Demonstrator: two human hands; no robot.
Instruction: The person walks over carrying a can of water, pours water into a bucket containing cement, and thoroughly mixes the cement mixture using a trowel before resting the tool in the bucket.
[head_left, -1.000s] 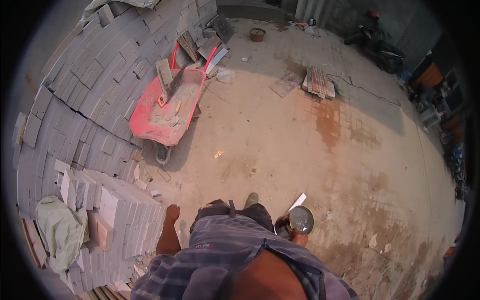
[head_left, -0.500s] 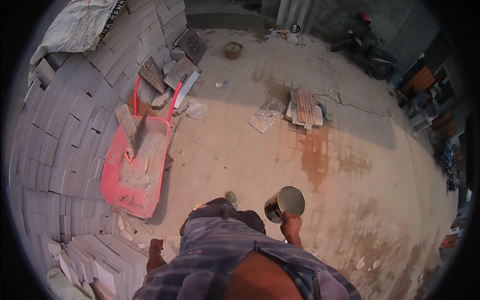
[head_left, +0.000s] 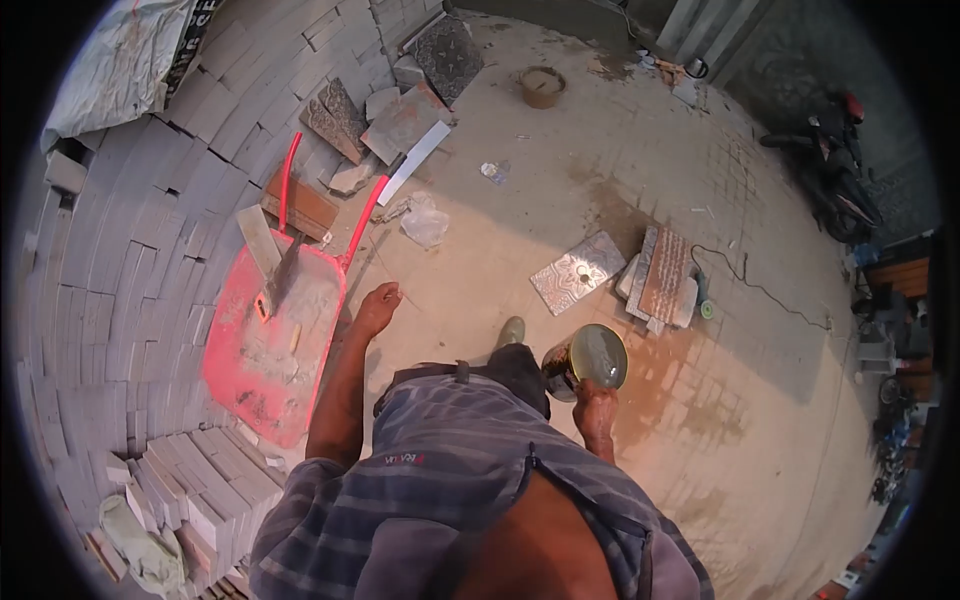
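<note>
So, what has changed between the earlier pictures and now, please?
The camera has moved forward, nearer the stacked slabs. The left hand has swung forward, from beside the block stack to beside the red wheelbarrow. Nothing was visibly taken or let go: the right hand still holds the bucket, and the wheelbarrow stayed in place.

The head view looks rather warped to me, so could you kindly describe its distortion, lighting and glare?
In the head view, the block wall bows and the corners go black; in the same head view, the motorcycle sits in dim shade, a bright glare spot marks the patterned tile, and the bucket held by the right hand shows clearly.
</note>
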